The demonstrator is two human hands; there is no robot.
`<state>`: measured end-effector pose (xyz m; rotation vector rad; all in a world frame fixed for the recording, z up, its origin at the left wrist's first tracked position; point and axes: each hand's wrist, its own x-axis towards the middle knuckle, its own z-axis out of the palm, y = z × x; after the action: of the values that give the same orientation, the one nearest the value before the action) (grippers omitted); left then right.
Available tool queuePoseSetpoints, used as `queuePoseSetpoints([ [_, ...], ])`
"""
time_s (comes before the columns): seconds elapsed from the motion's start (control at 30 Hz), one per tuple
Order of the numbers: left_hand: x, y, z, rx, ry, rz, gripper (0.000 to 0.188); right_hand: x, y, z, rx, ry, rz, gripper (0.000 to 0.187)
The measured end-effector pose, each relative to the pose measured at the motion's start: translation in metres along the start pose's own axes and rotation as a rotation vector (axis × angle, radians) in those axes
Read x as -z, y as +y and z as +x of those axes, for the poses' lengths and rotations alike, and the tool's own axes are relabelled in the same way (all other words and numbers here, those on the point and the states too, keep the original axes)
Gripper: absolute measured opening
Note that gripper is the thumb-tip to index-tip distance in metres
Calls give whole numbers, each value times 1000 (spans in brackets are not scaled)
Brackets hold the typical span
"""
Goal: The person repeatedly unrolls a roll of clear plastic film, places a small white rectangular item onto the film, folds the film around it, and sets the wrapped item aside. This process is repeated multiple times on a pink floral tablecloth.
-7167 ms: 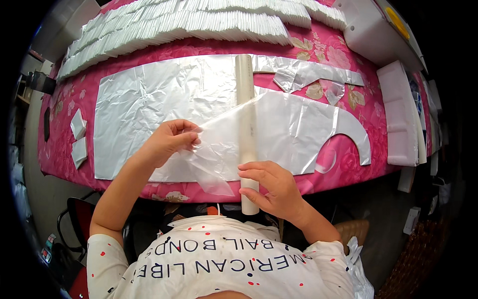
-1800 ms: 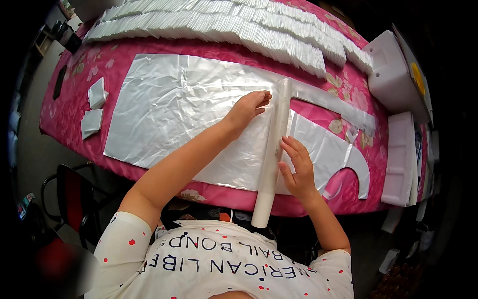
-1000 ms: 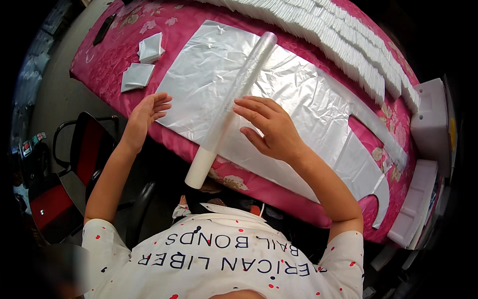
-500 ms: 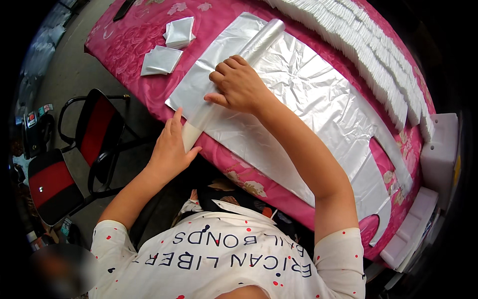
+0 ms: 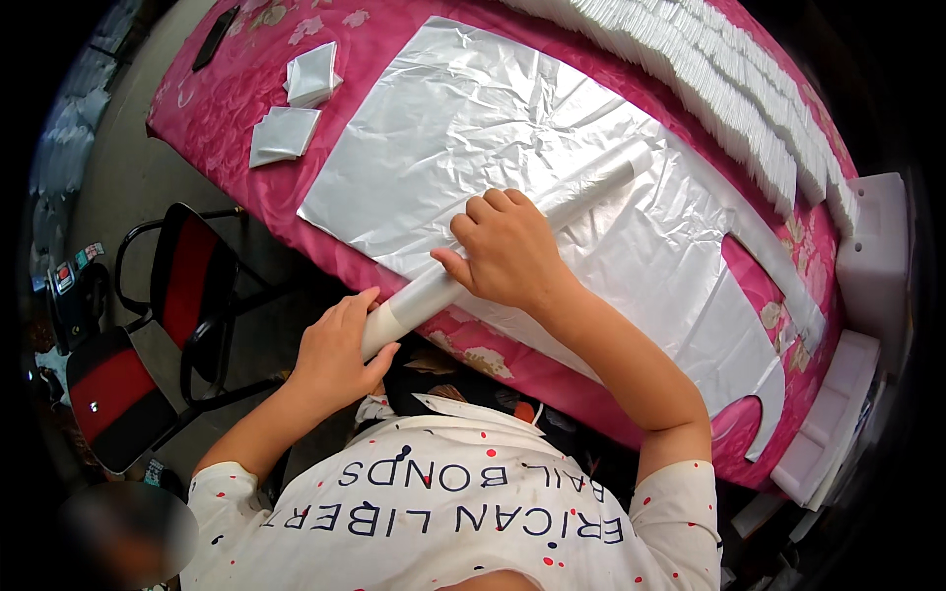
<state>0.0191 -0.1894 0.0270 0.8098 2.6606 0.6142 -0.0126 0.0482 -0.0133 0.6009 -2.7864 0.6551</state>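
Note:
A large silvery-white plastic bag (image 5: 414,128), with handle cut-outs at its right end, lies crinkled across the table; I cannot tell whether it is one layer or several. Slanting over it is a pale tube (image 5: 581,187) with a smooth, shiny surface and a cream near end. My left hand (image 5: 340,350) grips that near end, fingers on one side and thumb on the other, just past the table's front edge. Curled over the tube's middle, my right hand (image 5: 512,251) presses down on it, thumb pointing left. My right palm hides part of the tube.
Two small stacks of folded silvery film, a farther one (image 5: 311,75) and a nearer one (image 5: 283,136), sit at the left. Long rows of white folded pieces (image 5: 680,74) line the far side. White plastic bins (image 5: 877,246) stand at the right; a chair (image 5: 182,276) is left of the table.
Both hands have moved right and nearer with the tube, which now crosses the middle of the bag at a flatter slant. The bag's left part is uncovered. The view has shifted slightly.

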Motion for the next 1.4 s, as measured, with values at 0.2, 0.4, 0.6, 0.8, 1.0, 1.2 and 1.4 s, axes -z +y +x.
queuePoseSetpoints([
  [0.2,-12,-5,17,191,61,-164,55,-20,-1,38,-238,469,-38,45],
  [0.4,-7,13,25,205,-617,-1428,55,21,-8,34,-720,770,1135,80],
  [0.6,-9,51,44,123,-557,-1108,45,67,6,15,-729,751,1415,50],
  [0.8,-21,69,50,250,-639,-1136,35,64,9,-10,-795,729,1549,52],
  [1.0,-30,66,56,218,-819,-1301,42,61,4,-25,-822,805,1599,47],
  [1.2,-52,75,66,188,-341,-1027,43,24,-4,-44,-830,849,1420,53],
  [1.4,-41,47,56,415,-870,-1121,46,51,40,-69,-954,857,1555,52],
])
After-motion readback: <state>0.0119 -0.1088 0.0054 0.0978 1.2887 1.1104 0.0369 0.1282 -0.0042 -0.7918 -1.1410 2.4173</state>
